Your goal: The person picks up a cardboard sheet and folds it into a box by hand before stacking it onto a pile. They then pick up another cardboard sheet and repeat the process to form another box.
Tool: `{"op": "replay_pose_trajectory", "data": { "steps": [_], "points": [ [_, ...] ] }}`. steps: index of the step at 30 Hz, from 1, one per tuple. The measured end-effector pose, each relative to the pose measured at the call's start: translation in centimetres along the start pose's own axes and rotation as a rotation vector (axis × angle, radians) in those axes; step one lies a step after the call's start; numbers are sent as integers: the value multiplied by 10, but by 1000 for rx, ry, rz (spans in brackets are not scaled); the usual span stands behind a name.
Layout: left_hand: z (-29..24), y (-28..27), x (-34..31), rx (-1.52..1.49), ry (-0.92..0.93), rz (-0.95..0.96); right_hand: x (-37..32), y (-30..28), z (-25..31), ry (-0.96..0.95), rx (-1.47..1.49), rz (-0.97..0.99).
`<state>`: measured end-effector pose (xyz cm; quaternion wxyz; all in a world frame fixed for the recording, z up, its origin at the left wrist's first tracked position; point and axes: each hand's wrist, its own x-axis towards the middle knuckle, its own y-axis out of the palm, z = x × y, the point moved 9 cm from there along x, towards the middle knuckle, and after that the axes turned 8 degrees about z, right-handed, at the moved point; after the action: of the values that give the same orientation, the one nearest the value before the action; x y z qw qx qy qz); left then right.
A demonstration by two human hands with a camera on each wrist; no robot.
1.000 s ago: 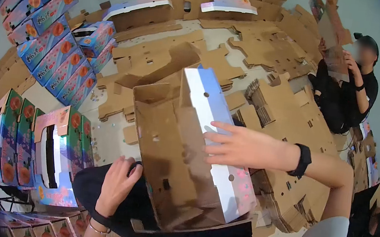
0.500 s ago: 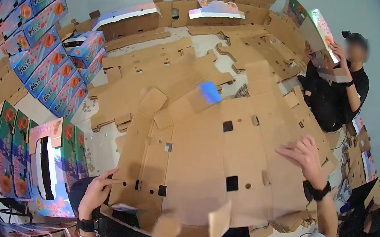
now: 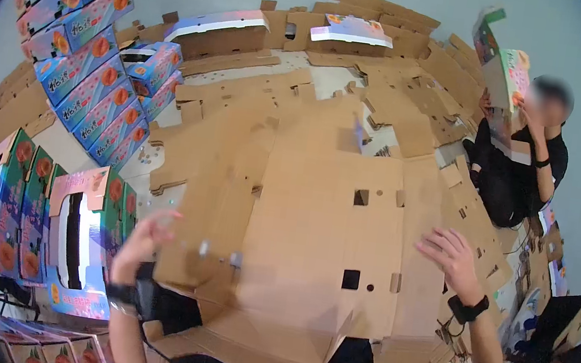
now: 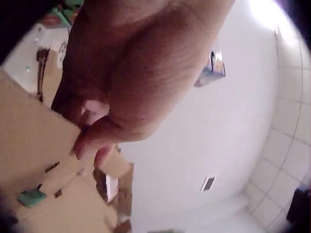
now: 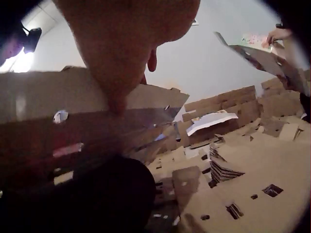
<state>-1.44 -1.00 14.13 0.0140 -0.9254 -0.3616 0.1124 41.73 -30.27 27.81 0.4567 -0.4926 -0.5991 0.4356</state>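
A large brown cardboard box (image 3: 307, 220) lies spread out before me, plain inner side up, with fold lines and square cut-outs. Its left panels are blurred, and a scrap of blue print shows at its far edge. Beside the left edge is my left hand (image 3: 143, 239), blurred, fingers loosely bent. In the left wrist view its fingertips overlap the edge of a cardboard panel (image 4: 34, 131). My right hand (image 3: 450, 260) hovers over the right-hand panel with fingers extended, holding nothing. The right wrist view shows a raised cardboard panel (image 5: 43, 94) behind that hand.
Printed peach boxes (image 3: 93, 93) are stacked at the left, with upright handled boxes (image 3: 81, 242) nearer me. Flattened cardboard (image 3: 244, 84) covers the floor beyond. At the right a seated person (image 3: 520, 168) holds a partly printed carton (image 3: 513, 75).
The box, earlier standing folded on my lap with its printed side showing, has opened out flat. My right hand has come off it to the right; my left hand has risen slightly from its edge.
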Motion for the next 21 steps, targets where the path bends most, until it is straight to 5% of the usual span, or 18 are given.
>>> {"op": "replay_pose_trajectory", "data": {
  "steps": [2, 4, 9, 11, 12, 15, 16, 17, 19, 21],
  "points": [
    [-10, -36, 14, -74, 45, 88, -3, -4, 0, -14, 19, 57],
    [-1, -67, 20, -69, -46, 164, -7, -32, -30, 215, 177, -71],
    [38, -88, 20, -37, -29, -50, -14, -22, -44, 264, 126, 27],
    [80, -103, 20, 53, -228, -182, 12, -18, -42, 284, 3, 125],
    [81, -113, 23, 126, -102, -241, 16, 8, -79, 185, 157, -3],
    [78, -140, 14, 124, -102, -393, 136, -48, -68, 33, -192, -284],
    [71, -152, 8, 142, 25, -490, 176, -68, -68, -77, -148, -410],
    [72, -152, 6, 149, 28, -488, 220, -82, -79, -7, -148, -359],
    [62, -165, -17, 531, 8, -778, 295, -121, -96, 77, -229, -513],
    [104, -183, -16, 504, -85, -761, 336, -174, -81, 162, -272, -643]
  ]
}}
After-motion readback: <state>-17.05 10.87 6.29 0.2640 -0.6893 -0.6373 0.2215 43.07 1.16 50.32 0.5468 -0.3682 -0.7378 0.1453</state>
